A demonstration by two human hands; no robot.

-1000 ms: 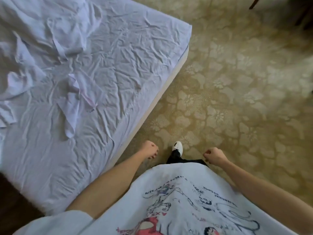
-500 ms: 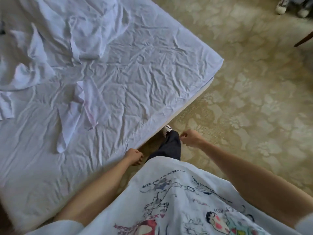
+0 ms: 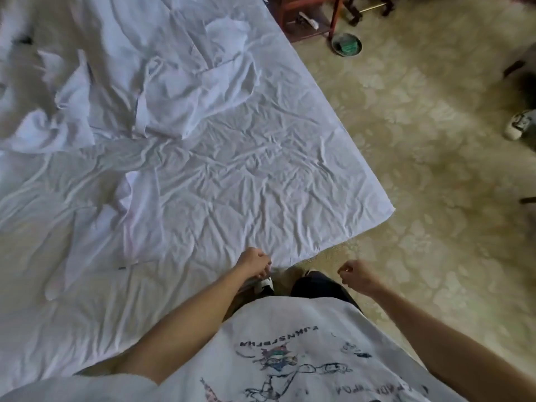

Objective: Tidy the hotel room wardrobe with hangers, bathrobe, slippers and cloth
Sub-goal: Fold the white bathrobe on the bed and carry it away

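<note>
A white bathrobe lies crumpled and spread on the bed's wrinkled white sheet, toward the upper left. A long white strip of cloth, maybe the robe's belt, lies nearer me on the sheet. My left hand is curled into a fist at the bed's near edge, touching the sheet's hem. My right hand is also a loose fist, held over the carpet beside my dark trouser leg, holding nothing.
Patterned beige carpet lies right of the bed. A red wooden stand and a round bin with green contents sit at the top. Another person's white shoe is at the right edge.
The view has swung toward the bed, so more sheet and bathrobe show. Both fists stay shut; my left hand now sits at the sheet's edge.
</note>
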